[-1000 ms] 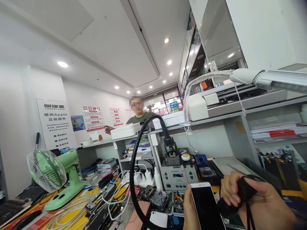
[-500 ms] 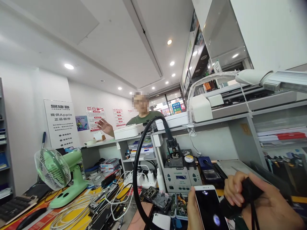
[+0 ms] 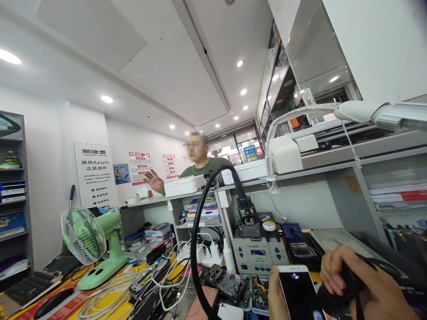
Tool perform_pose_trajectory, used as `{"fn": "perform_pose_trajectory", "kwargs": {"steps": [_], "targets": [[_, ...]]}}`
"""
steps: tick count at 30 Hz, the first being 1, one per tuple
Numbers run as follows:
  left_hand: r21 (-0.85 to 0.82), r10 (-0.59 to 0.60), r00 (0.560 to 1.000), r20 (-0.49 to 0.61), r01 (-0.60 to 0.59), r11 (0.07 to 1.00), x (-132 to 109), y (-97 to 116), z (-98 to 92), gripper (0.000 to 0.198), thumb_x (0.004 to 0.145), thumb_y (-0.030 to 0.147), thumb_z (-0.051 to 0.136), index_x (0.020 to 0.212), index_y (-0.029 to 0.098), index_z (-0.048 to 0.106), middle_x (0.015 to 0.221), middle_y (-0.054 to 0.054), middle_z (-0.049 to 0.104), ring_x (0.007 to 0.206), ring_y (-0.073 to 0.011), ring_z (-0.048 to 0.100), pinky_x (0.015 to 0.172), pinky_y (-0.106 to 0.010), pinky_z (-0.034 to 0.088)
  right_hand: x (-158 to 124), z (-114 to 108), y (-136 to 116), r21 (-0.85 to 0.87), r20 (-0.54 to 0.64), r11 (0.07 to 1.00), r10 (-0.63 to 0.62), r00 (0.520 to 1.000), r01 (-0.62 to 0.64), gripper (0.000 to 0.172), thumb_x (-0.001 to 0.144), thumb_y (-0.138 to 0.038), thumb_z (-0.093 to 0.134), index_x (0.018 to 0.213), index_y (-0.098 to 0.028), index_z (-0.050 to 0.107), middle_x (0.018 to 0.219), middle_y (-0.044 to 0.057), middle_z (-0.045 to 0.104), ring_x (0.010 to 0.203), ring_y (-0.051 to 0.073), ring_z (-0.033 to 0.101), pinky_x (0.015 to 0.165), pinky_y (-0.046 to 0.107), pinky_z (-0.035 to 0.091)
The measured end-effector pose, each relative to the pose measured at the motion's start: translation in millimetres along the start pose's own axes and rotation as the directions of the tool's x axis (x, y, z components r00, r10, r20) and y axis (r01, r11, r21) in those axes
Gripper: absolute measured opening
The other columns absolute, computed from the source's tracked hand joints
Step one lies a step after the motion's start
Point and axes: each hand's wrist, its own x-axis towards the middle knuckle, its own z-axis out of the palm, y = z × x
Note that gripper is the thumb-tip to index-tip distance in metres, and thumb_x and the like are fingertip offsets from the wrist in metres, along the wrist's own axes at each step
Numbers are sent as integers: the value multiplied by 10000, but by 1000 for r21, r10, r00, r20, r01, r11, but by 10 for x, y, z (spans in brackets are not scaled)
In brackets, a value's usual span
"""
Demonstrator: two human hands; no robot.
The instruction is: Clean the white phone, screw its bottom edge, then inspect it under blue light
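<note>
The left hand, low at 5 o'clock in the view, grips a white-framed smartphone by its left edge, thumb side up, the dark screen facing up with only a small glint on it. At 4 o'clock the right hand is curled tight around a black tool handle, whose tip sits just beside the phone's right edge; whether it touches the phone is hidden. As far as can be judged, the phone looks closed up and whole, with nothing lifted from it yet. At 11 o'clock of the phone stand two small clear trays holding green circuit boards and loose parts, at the foot of a grey rework station. A black hose arches from its top.
</note>
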Motion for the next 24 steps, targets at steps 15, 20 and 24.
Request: {"fn": "perform_pose_trajectory", "kwargs": {"steps": [15,20,24], "targets": [[-34,-42,999,25,42,999,-113,68,162,432,855,513,611,890,97,726,762,-69,645,795,-255,612,890,-380,453,18,-39,-123,36,77,992,121,990,-124,433,899,-428,420,587,-202,618,562,44,478,521,183,469,514,311,458],[174,-59,994,96,42,984,-253,156,162,547,856,617,567,846,94,728,704,-70,659,685,-228,614,854,-401,467,-50,139,-309,103,113,994,-57,992,45,371,865,-333,455,570,-196,633,508,30,478,503,171,465,511,295,387],[166,-162,982,101,144,976,-273,204,108,585,870,624,548,922,74,741,775,-114,718,661,-237,644,860,-449,487,-45,248,-415,62,67,996,-68,995,64,346,807,-400,479,557,-203,615,491,15,461,486,166,432,527,313,347]]}}
